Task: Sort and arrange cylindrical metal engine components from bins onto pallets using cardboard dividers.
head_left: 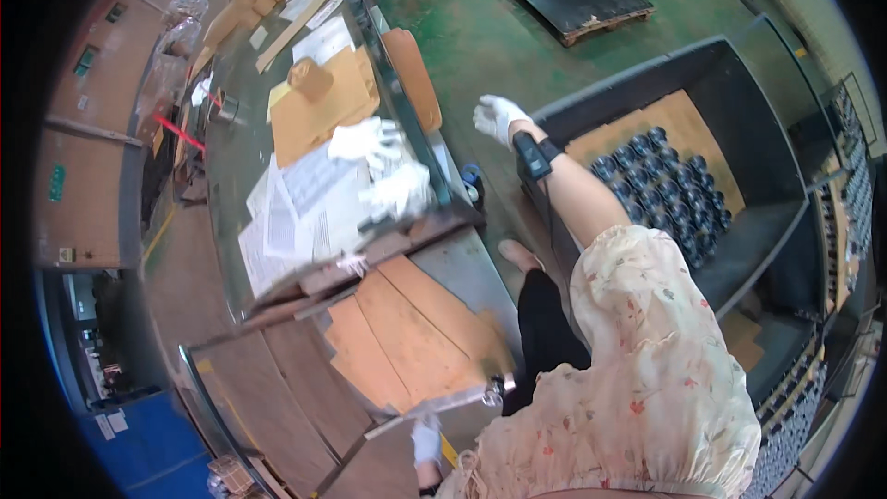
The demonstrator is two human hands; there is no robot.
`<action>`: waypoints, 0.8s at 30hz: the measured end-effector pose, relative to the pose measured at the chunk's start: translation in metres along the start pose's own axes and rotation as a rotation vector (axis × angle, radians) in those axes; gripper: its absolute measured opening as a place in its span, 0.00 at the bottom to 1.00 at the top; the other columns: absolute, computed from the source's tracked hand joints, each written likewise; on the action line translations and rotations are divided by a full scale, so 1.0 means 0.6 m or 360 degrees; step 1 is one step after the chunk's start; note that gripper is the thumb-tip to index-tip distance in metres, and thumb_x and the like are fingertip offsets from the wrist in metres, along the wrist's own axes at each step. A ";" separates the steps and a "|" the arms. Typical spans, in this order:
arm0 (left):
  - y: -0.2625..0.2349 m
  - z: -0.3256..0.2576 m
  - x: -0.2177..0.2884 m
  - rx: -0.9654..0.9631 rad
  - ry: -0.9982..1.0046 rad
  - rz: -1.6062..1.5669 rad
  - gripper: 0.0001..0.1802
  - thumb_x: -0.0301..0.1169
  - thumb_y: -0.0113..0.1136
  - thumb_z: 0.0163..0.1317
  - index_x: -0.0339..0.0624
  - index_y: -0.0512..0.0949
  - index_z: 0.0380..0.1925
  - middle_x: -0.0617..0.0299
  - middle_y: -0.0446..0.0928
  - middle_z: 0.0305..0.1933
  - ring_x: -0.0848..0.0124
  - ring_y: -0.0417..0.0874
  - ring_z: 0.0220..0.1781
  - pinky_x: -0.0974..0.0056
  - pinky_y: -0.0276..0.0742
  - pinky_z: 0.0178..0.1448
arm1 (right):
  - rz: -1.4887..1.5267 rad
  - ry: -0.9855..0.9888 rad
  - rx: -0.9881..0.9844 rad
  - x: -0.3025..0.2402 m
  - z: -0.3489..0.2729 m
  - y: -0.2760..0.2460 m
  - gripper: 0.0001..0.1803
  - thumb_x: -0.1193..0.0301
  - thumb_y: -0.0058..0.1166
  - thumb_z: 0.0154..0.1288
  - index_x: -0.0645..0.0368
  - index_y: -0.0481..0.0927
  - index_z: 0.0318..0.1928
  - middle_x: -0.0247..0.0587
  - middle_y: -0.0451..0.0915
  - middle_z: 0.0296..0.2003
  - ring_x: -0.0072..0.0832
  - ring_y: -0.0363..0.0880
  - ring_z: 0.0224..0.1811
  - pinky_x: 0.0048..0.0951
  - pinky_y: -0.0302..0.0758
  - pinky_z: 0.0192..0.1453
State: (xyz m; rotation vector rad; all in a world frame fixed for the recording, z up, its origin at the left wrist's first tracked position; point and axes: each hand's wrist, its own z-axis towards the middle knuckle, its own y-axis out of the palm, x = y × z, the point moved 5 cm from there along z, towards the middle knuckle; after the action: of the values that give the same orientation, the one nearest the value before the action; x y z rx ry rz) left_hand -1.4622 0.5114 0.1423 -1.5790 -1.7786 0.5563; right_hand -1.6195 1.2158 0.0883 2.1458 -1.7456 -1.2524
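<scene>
The largest thing about the person is the long table (231, 152), strewn with loose papers (319, 199) that a brushing sleeve could sweep off. Next comes the dark bin (762, 143), on the person's right; its rim lies close to the right forearm (591, 199), so the cord below the wrist device (533, 157) might catch there. The brown cardboard sheets (397, 333) lie overlapping beside the table's near end; being loose and flat, they could slip or fan apart if their near edge were pulled unevenly. Smallest are the dark round parts (651, 180), packed together on cardboard inside the bin, where a knock could tip some over. As for grip, the gloved right hand (499, 118) is empty, fingers loosely parted, near the bin's corner. The gloved left hand (426, 441) is just beside the sheets' near edge; whether it grips anything cannot be told.
</scene>
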 end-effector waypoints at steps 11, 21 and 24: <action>0.126 0.109 0.187 -0.0917 -0.0707 -0.0458 0.25 0.48 0.52 0.65 0.38 0.76 0.50 0.52 0.81 0.45 0.63 0.82 0.47 0.62 0.75 0.52 | -0.1111 -0.0250 0.0419 0.110 0.546 -0.087 0.47 0.43 0.63 0.49 0.66 0.69 0.60 0.57 0.75 0.55 0.45 0.73 0.59 0.36 0.69 0.62; 0.020 0.142 0.495 -0.1046 -0.0520 -0.0889 0.24 0.45 0.50 0.67 0.37 0.74 0.53 0.55 0.80 0.48 0.66 0.80 0.51 0.65 0.72 0.56 | -0.1672 -0.0067 0.0310 0.114 0.570 0.005 0.43 0.36 0.60 0.46 0.67 0.80 0.45 0.60 0.80 0.45 0.49 0.78 0.52 0.40 0.74 0.54; 0.003 0.163 0.597 -0.1140 -0.0309 -0.1109 0.24 0.44 0.50 0.68 0.36 0.73 0.54 0.56 0.80 0.49 0.68 0.79 0.52 0.66 0.72 0.57 | -0.1556 -0.0150 0.0309 0.052 0.547 -0.016 0.43 0.37 0.60 0.46 0.68 0.80 0.44 0.60 0.80 0.44 0.49 0.78 0.51 0.39 0.74 0.54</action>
State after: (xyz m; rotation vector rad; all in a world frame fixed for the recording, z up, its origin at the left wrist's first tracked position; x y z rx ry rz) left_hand -1.5424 0.8739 0.1499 -1.1826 -2.6778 -0.3120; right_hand -1.8226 1.3235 -0.1486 3.2624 -0.7970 -1.3598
